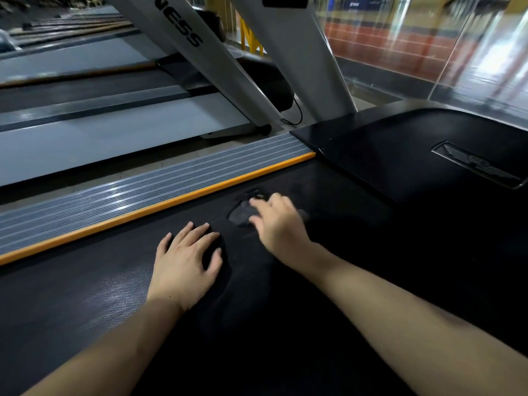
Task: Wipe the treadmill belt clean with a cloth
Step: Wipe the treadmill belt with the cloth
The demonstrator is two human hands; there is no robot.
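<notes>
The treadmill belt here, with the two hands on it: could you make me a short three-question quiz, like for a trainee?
1. True or false: the left hand lies flat on the belt with fingers spread.
2. Which hand is on the cloth? A) left B) right C) neither
3. Fill in: the strip between the belt and the ribbed side rail is coloured ____.

Key
1. True.
2. B: the right hand is on the dark cloth, near the black motor cover. Blur hides whether its fingers grip or just press.
3. Orange.
</notes>
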